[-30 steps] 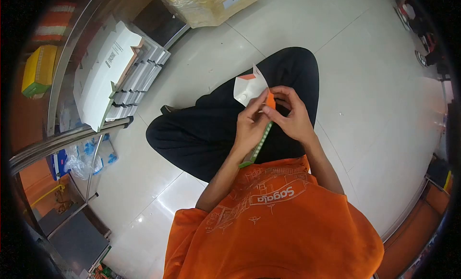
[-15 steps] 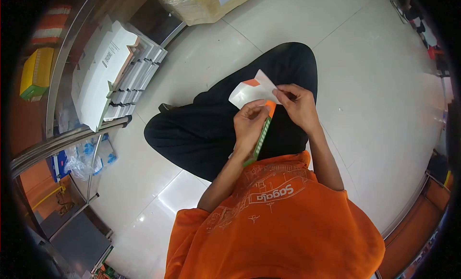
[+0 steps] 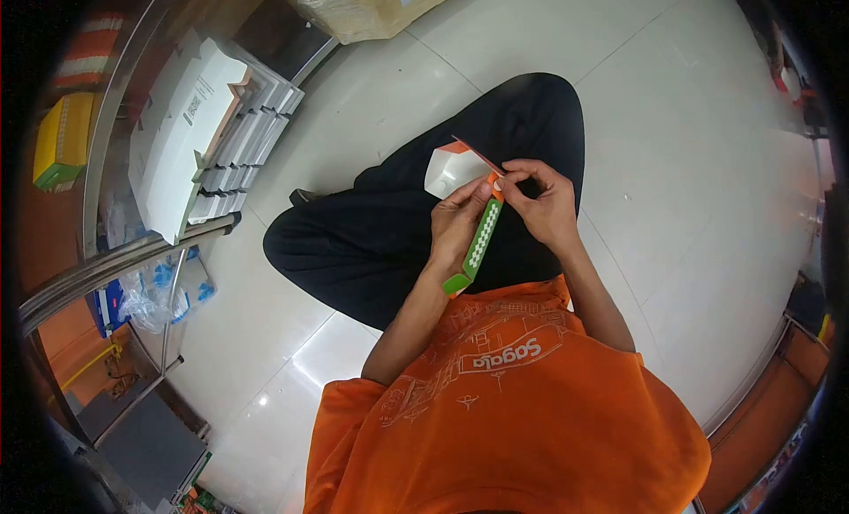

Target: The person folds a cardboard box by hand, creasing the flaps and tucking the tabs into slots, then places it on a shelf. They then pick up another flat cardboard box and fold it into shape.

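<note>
While seated, both hands pinch thin printed carton point(image 3: 478, 235): L hand point(image 3: 457, 222), R hand point(image 3: 546, 203).

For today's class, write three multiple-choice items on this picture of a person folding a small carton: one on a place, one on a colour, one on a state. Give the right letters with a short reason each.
1. Where does the stack of flat white cartons lie?
A. on the person's lap
B. on the metal shelf at the left of the view
C. under the person's feet

2. What colours show on the printed side of the small carton in hand?
A. blue and yellow
B. black and red
C. green and orange, with white squares

3. How is the small carton held?
A. by both hands
B. by one hand alone
C. by neither; it lies on the floor

Answers:
1 B: the stack rests on the shelf, apart from the person.
2 C: the long panel is green with white squares, orange at its top.
3 A: the left hand grips the panel and the right hand pinches the top flap.
</note>
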A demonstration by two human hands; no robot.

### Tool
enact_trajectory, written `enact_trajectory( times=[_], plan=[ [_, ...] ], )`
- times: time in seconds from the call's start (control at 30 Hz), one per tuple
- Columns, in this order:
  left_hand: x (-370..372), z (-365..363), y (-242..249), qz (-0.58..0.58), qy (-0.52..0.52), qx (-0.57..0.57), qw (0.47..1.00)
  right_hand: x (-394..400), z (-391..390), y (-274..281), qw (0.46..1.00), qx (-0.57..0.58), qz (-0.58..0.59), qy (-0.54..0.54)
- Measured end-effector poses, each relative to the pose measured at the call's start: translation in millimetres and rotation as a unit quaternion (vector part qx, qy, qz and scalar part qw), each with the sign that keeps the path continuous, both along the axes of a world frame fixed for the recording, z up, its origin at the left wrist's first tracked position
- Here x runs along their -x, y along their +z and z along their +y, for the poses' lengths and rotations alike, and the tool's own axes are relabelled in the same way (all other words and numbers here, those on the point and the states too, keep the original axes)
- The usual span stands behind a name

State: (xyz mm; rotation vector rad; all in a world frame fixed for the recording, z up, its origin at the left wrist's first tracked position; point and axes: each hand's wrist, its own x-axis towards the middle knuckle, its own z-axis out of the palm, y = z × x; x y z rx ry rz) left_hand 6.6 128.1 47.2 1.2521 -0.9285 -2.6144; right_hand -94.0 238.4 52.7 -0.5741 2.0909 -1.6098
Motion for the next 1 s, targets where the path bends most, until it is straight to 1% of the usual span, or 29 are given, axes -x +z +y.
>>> enact_trajectory(
  times=[0.03, 0.13, 0.2, 0.23, 0.3, 0.43, 0.5, 0.6, 0.73, 0.83, 0.9, 1.0],
  plan=[
    [0, 1, 0, 0.035, 0.012, -0.019, 0.999, 0, -1, 0, 1.000, 0.000, 0.000, -0.001],
    [-1, 5, -3, 0.057, 0.028, -0.020, 0.998, 0, -2, -3, 0.999, 0.027, 0.003, -0.019],
    [-2, 5, -4, 0.051, 0.035, -0.025, 0.998, 2, 0, -6, 0.991, 0.013, 0.129, 0.038],
    [-1, 6, -4, 0.046, 0.041, -0.031, 0.998, 2, -1, -6, 0.991, 0.013, 0.129, 0.037],
    [0, 7, -2, 0.054, 0.046, -0.035, 0.997, -1, -3, -6, 0.994, 0.065, 0.093, -0.006],
    [0, 9, -3, 0.060, 0.057, -0.035, 0.996, -2, -5, -9, 0.992, 0.063, 0.106, -0.028],
    [-1, 7, -2, 0.052, 0.048, -0.027, 0.997, -1, -2, -6, 0.989, 0.037, 0.140, 0.015],
    [-2, 5, -3, 0.040, 0.037, -0.017, 0.998, 0, -3, -1, 0.991, 0.021, 0.132, 0.031],
    [-2, 6, -6, 0.036, 0.028, -0.011, 0.999, 0, -4, -6, 0.987, 0.035, 0.159, 0.015],
    [-3, 6, -10, 0.040, 0.028, -0.007, 0.999, -1, -5, -8, 0.988, 0.036, 0.149, 0.003],
    [-3, 6, -10, 0.040, 0.028, -0.006, 0.999, 0, -3, -9, 0.992, 0.055, 0.110, 0.012],
    [-2, 5, -3, 0.031, 0.024, 0.000, 0.999, 1, -4, -12, 0.995, 0.055, 0.083, 0.017]
  ],
)
